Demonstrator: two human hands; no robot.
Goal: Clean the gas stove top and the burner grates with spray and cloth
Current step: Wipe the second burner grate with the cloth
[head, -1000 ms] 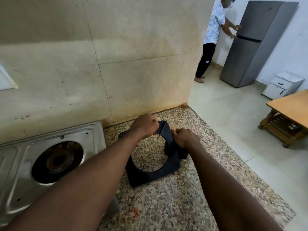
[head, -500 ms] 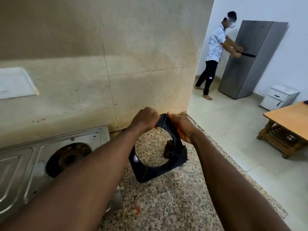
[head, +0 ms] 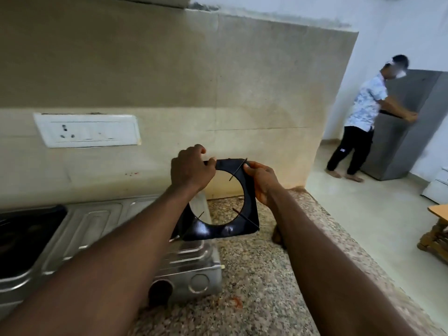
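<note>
A square black burner grate (head: 249, 214) with a round opening and thin prongs hangs upright in the air above the stove's right end. My left hand (head: 190, 169) grips its top left corner and my right hand (head: 263, 181) grips its top right edge. The steel gas stove (head: 101, 229) lies below on the speckled counter (head: 257, 282), its right burner hidden behind my left arm. Another black grate (head: 26, 236) sits on the stove's left burner. A brown cloth (head: 276, 235) peeks out behind my right forearm. No spray bottle is in view.
A tiled wall with a white switch panel (head: 87, 130) rises behind the stove. The counter ends at the right, with floor beyond. A person (head: 363, 117) stands at a grey fridge (head: 412, 124). A wooden table (head: 436, 229) is at the far right.
Both hands have lifted the grate off the counter and carried it up and leftward over the stove's right end. The camera has tilted up, showing the switch panel.
</note>
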